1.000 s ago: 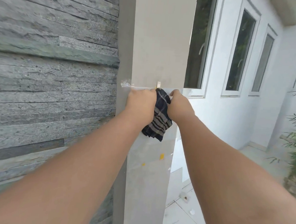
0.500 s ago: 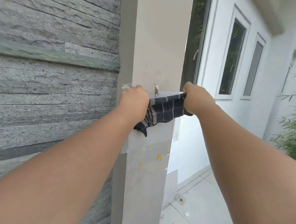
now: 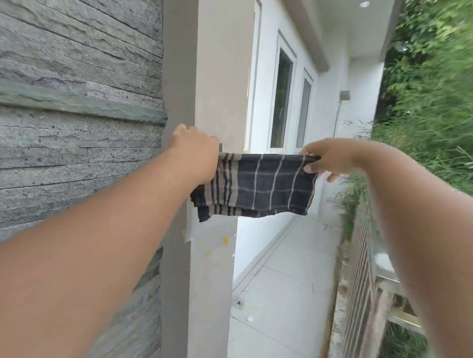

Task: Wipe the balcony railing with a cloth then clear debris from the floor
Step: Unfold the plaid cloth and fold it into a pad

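Checked cloth (image 3: 262, 186) stretched taut between 2 hands.
Its left end is gripped in the curled left hand (image 3: 194, 154) at the pillar (image 3: 222, 67); its upper right corner is pinched by the right hand (image 3: 329, 159), left of the railing (image 3: 362, 283).

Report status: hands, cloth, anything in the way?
Gripping cloth: left hand by the pillar, right hand out in the air. Stretched flat, clear of the railing. Nothing in the way.

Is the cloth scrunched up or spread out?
Spread out. The cloth hangs stretched between the left hand and right hand, each gripping a top corner.
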